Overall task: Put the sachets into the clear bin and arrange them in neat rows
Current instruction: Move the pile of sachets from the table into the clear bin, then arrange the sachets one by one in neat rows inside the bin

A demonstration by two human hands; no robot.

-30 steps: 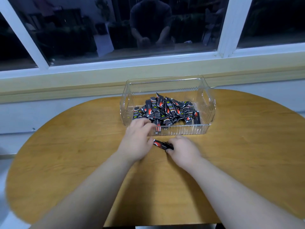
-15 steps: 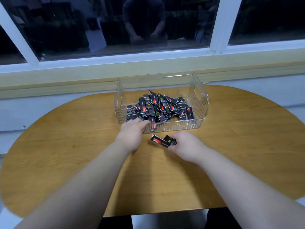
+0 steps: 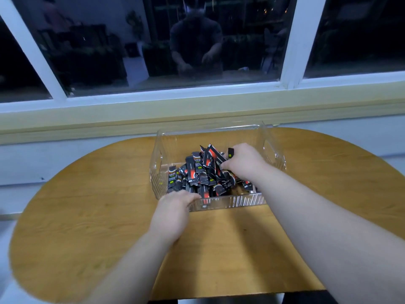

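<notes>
Item: sachets (image 3: 197, 174), black with red, in a loose heap inside the clear bin (image 3: 272, 150). They lie every way and no rows are formed.
Bin: at the middle of the tabletop (image 3: 87, 216), near its far edge, long axis left to right.
Right hand (image 3: 243, 161): inside the bin at the heap's far right, fingers curled on one sachet (image 3: 230, 152), whose dark end stands up past the knuckles.
Left hand (image 3: 173, 213): at the bin's near left corner, fingers bent over the near wall; a grip or a mere rest, I cannot tell.
Governing relation: the heap lies just left of and nearer than the right hand, which is the closer one for sorting; judged next, turning sachets to one shared axis
</notes>
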